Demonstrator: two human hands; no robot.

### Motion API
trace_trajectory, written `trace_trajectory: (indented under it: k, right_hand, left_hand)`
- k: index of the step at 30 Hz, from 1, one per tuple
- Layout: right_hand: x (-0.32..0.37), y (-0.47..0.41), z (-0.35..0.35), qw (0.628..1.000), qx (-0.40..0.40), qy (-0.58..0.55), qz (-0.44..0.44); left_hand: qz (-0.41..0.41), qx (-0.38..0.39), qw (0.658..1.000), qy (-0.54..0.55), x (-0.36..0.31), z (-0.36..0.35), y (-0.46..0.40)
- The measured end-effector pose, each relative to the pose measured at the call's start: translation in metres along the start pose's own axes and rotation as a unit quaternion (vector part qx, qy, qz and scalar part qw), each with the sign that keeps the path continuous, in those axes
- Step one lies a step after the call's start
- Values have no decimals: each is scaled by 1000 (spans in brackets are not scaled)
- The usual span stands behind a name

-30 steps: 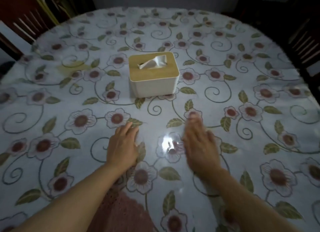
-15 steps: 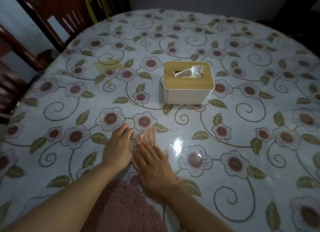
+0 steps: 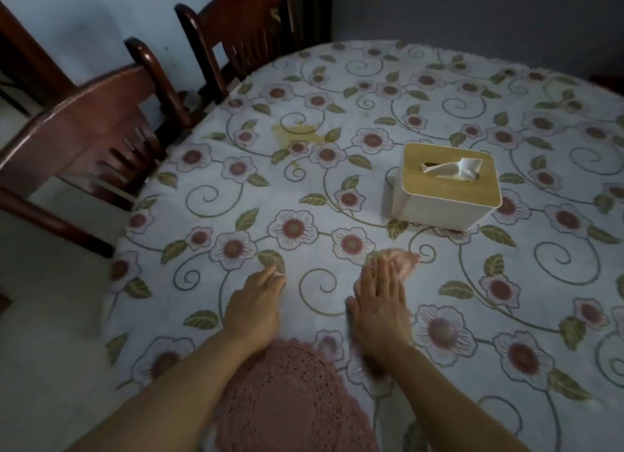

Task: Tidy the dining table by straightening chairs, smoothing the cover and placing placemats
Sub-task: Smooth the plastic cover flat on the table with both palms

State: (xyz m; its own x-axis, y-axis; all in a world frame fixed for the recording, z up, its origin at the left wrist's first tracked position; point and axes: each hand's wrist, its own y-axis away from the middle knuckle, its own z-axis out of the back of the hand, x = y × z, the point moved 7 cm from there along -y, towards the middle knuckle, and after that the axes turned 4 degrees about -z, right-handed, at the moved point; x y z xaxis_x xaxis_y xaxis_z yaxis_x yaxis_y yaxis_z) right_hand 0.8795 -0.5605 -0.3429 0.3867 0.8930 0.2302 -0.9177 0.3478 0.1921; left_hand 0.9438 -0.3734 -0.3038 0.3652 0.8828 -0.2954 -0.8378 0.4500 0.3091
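Observation:
A floral cover (image 3: 371,120) with a glossy surface lies over the round dining table. Both my hands rest flat on it near the front edge. My left hand (image 3: 253,306) has its fingers together, pointing away from me. My right hand (image 3: 380,311) lies palm down a hand's width to the right, its fingertips blurred. A pink crocheted placemat (image 3: 287,401) sits at the near edge, between my forearms. Two dark wooden chairs (image 3: 87,131) (image 3: 243,29) stand at the table's left side.
A white tissue box (image 3: 445,190) with a wooden lid stands on the cover to the right of centre, a tissue sticking out. A yellowish stain (image 3: 300,134) marks the cover at the left. Pale floor (image 3: 50,316) shows left of the table.
The view has swung left, bringing the chairs in. My right hand slid left toward my left hand, then apart again; both stay flat on the cover.

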Motion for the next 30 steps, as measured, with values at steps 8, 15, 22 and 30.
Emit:
trace_trajectory:
  k: [8, 15, 22, 30]
  right_hand:
    - [82, -18, -16, 998, 30, 11, 53]
    - [173, -51, -29, 998, 2, -21, -61]
    - [275, -35, -51, 999, 16, -35, 38]
    - [184, -75, -21, 988, -81, -48, -123]
  left_hand:
    - [-73, 18, 997, -11, 57, 20, -20]
    - [-167, 12, 985, -36, 145, 57, -47]
    - [-149, 31, 987, -57, 198, 80, -70]
    - [-178, 65, 979, -76, 191, 101, -125]
